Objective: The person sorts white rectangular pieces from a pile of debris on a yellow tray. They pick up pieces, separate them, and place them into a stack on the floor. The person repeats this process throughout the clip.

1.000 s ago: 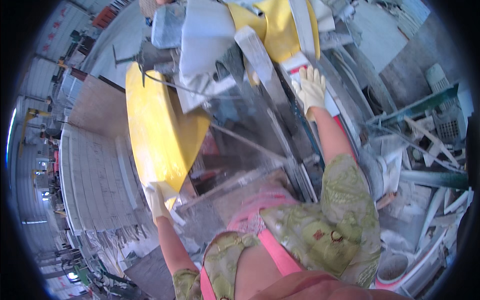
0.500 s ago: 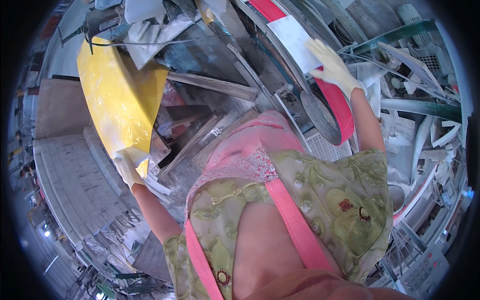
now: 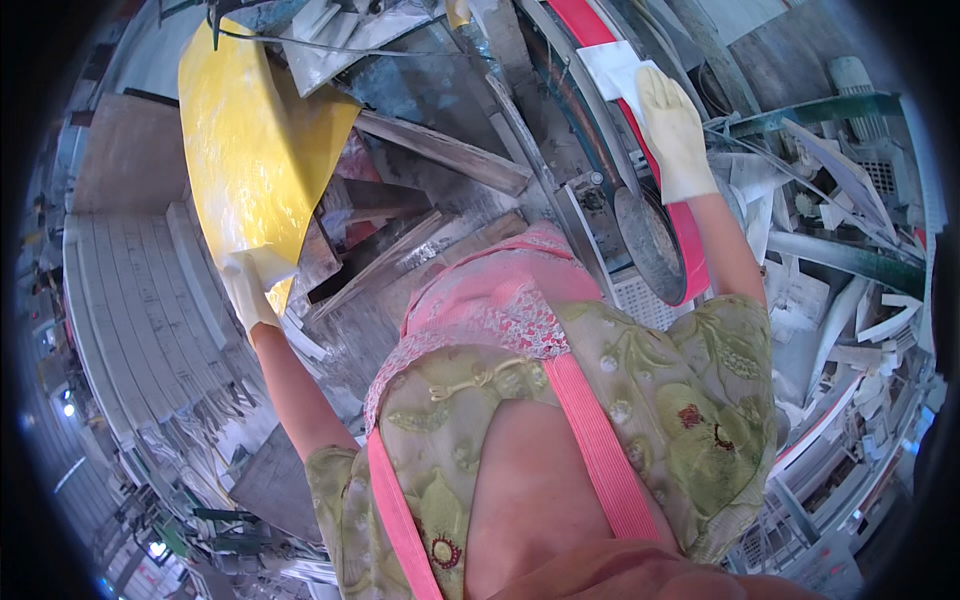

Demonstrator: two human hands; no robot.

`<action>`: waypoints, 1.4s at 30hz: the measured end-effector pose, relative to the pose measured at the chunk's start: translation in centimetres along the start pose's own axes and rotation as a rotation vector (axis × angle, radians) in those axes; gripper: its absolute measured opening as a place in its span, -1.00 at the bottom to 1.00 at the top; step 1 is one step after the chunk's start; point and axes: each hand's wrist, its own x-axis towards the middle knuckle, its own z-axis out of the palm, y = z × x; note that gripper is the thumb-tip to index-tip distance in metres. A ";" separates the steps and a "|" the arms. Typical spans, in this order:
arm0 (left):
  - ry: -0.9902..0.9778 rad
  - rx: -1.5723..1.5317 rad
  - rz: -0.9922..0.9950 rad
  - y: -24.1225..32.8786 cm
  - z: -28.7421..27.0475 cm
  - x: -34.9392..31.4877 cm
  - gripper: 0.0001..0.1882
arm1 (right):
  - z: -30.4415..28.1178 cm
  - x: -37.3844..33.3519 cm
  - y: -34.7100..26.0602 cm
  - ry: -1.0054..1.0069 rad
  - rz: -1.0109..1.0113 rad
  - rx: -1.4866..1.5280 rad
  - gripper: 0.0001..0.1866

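Observation:
My left hand [image 3: 245,285], in a pale glove, is closed on a pale flat piece [image 3: 268,260] that looks like a tile, at the lower end of a bent yellow sheet [image 3: 235,140]. Glove and piece overlap the sheet; contact with it is unclear. My right hand [image 3: 670,130], also gloved, lies with fingers extended and close together on the near right part of a white tile [image 3: 608,68]. That tile rests across a narrow red belt [image 3: 690,245], which curves round a grey wheel [image 3: 648,240] at its near end.
Wooden boards [image 3: 440,150] lean between the sheet and the belt machine. At left stands a stack of long grey strips [image 3: 140,310]. Broken pale pieces and a green bar [image 3: 850,262] crowd the right side. A thin cable [image 3: 330,48] crosses above the yellow sheet.
The view has shifted. My right hand has turned, with its fingers now pointing forward over the tile, and less of the tile shows. My left hand still grips the pale piece.

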 end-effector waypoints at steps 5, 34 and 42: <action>-0.035 -0.128 -0.063 1.6 -0.2 -1.3 -0.54 | -0.2 3.4 -1.6 -0.256 0.003 0.020 -0.25; -0.308 -0.238 -0.047 -0.6 -3.7 -2.0 -0.34 | -14.5 15.0 -40.4 -0.348 0.170 1.957 -0.57; -0.293 -0.025 -0.079 -1.0 -4.4 -0.3 -0.31 | -12.0 15.3 -54.4 -0.699 -0.232 1.961 -0.47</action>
